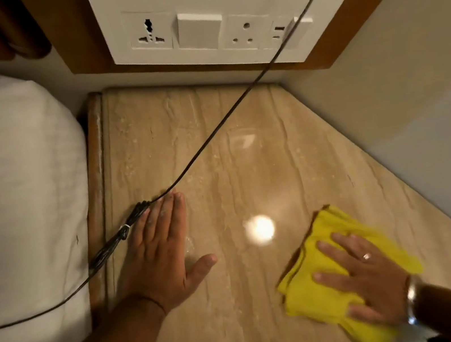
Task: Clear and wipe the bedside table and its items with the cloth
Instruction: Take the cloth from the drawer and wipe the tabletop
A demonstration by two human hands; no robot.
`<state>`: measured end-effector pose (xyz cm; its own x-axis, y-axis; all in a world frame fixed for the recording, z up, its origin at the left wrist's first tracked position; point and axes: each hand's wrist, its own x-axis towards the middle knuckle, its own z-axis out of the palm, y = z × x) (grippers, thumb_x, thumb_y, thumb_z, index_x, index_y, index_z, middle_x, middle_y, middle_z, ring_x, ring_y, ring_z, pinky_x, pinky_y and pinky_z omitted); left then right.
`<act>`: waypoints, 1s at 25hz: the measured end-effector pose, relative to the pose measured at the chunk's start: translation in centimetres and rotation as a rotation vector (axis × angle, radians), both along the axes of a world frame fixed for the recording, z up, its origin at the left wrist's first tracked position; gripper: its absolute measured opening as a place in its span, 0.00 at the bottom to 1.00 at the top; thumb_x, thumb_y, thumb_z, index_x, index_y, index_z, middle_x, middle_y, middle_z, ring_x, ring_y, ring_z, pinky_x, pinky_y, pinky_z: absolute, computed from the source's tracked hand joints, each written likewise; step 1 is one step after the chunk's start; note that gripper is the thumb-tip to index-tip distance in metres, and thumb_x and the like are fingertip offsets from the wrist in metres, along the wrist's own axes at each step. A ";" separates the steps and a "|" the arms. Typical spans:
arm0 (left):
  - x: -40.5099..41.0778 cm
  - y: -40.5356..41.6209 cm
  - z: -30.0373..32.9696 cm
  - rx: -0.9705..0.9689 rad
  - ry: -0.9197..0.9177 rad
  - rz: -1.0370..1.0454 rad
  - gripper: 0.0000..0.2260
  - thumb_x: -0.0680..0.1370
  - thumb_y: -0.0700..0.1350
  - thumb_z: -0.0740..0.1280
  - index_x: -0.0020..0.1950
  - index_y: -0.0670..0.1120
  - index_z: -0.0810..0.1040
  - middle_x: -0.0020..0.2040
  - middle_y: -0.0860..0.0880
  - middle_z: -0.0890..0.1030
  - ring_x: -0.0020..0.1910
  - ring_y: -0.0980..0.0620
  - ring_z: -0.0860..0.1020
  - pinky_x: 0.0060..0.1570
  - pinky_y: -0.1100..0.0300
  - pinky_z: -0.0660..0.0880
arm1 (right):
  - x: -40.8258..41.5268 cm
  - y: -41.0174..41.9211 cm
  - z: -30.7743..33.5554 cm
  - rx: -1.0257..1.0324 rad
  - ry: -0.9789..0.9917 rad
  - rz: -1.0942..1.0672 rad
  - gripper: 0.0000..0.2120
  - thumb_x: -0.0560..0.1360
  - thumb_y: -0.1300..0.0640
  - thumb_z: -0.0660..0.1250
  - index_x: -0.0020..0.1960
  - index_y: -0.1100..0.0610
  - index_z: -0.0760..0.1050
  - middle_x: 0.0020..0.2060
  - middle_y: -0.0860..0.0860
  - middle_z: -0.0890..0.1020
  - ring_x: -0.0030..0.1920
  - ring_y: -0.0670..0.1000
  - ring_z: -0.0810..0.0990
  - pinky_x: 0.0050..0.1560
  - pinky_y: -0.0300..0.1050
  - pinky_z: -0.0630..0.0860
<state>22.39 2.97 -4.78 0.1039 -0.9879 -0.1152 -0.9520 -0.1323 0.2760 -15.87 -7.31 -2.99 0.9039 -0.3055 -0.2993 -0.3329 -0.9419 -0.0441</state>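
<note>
The right hand (364, 276) lies flat with spread fingers on the folded yellow cloth (320, 283), pressing it on the near right part of the counter (214, 148). The left hand (160, 253) rests open, palm down, at the counter's left edge, its fingers touching a dark cable (211, 131) that runs from the wall socket panel (211, 24) across to the bed (17, 181).

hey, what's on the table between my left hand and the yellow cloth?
Nothing: in the head view, only bare tabletop with a bright light reflection lies between the left hand and the cloth. The cable runs on the hand's other side.
</note>
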 end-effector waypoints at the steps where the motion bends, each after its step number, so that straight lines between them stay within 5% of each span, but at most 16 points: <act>1: 0.0 0.0 -0.1 -0.002 -0.005 -0.003 0.44 0.78 0.72 0.43 0.81 0.38 0.52 0.81 0.38 0.57 0.80 0.40 0.58 0.75 0.38 0.61 | -0.4 -3.4 0.1 -0.021 0.018 -0.044 0.31 0.75 0.33 0.50 0.76 0.41 0.55 0.77 0.57 0.56 0.76 0.65 0.55 0.64 0.67 0.64; 5: 0.0 -0.3 0.1 0.005 -0.029 -0.010 0.44 0.78 0.73 0.43 0.81 0.39 0.52 0.81 0.38 0.58 0.80 0.40 0.59 0.75 0.39 0.63 | 15.5 -11.5 -1.8 -0.190 -0.124 -0.833 0.32 0.75 0.32 0.40 0.77 0.42 0.50 0.77 0.61 0.54 0.75 0.68 0.52 0.73 0.65 0.53; 7: 0.0 0.0 0.0 -0.010 -0.043 -0.012 0.44 0.78 0.72 0.43 0.81 0.40 0.53 0.81 0.39 0.59 0.80 0.41 0.59 0.74 0.39 0.63 | 26.7 -11.7 -2.4 -0.121 -0.099 -0.993 0.33 0.75 0.31 0.39 0.77 0.41 0.48 0.78 0.60 0.50 0.76 0.66 0.48 0.74 0.62 0.46; 9: 0.0 -0.1 -0.1 -0.034 -0.037 -0.007 0.42 0.78 0.71 0.45 0.81 0.42 0.55 0.81 0.40 0.58 0.80 0.42 0.58 0.74 0.38 0.63 | 31.1 -11.1 -2.2 0.014 -0.149 -0.852 0.33 0.75 0.31 0.41 0.77 0.42 0.50 0.78 0.59 0.50 0.77 0.65 0.47 0.74 0.61 0.45; 12: 0.1 0.0 -0.4 -0.043 -0.039 -0.032 0.41 0.79 0.71 0.45 0.81 0.43 0.55 0.81 0.40 0.58 0.80 0.42 0.58 0.75 0.39 0.61 | 22.7 -10.9 -1.7 -0.002 -0.306 -0.790 0.33 0.77 0.33 0.40 0.78 0.46 0.50 0.78 0.57 0.53 0.77 0.60 0.49 0.76 0.58 0.46; 15: -0.2 0.4 0.2 -0.103 -0.046 -0.083 0.40 0.79 0.70 0.46 0.80 0.41 0.58 0.80 0.39 0.60 0.80 0.41 0.60 0.73 0.37 0.63 | 13.4 -11.4 -1.7 -0.098 -0.132 -0.884 0.31 0.78 0.35 0.40 0.78 0.46 0.49 0.78 0.58 0.52 0.77 0.62 0.50 0.74 0.62 0.51; 18: -2.8 -6.0 1.3 -0.264 -0.072 -0.043 0.34 0.80 0.66 0.55 0.78 0.46 0.65 0.80 0.41 0.64 0.79 0.41 0.62 0.76 0.42 0.59 | 13.7 -11.4 -2.8 -0.146 -0.111 -0.858 0.31 0.78 0.34 0.43 0.78 0.43 0.48 0.78 0.55 0.51 0.77 0.61 0.48 0.74 0.61 0.50; 22: -5.8 -21.4 1.7 0.063 -0.079 0.043 0.31 0.80 0.66 0.55 0.80 0.56 0.57 0.82 0.45 0.56 0.81 0.41 0.54 0.77 0.40 0.49 | 13.3 -11.5 -3.0 -0.147 -0.145 -0.857 0.30 0.77 0.34 0.43 0.77 0.43 0.49 0.78 0.54 0.52 0.77 0.60 0.49 0.74 0.60 0.51; 25: 0.7 -20.9 -0.3 0.081 -0.120 0.220 0.32 0.78 0.69 0.53 0.81 0.60 0.54 0.82 0.45 0.57 0.81 0.41 0.54 0.77 0.38 0.51 | 13.4 -11.5 -3.1 -0.126 -0.134 -0.850 0.31 0.77 0.34 0.43 0.77 0.43 0.47 0.79 0.54 0.50 0.78 0.60 0.47 0.74 0.59 0.48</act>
<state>23.04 -17.98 -5.05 0.3325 -0.9282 -0.1669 -0.9233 -0.3565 0.1431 -2.45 -18.83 -6.09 0.3791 -0.9169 -0.1246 -0.9253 -0.3764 -0.0453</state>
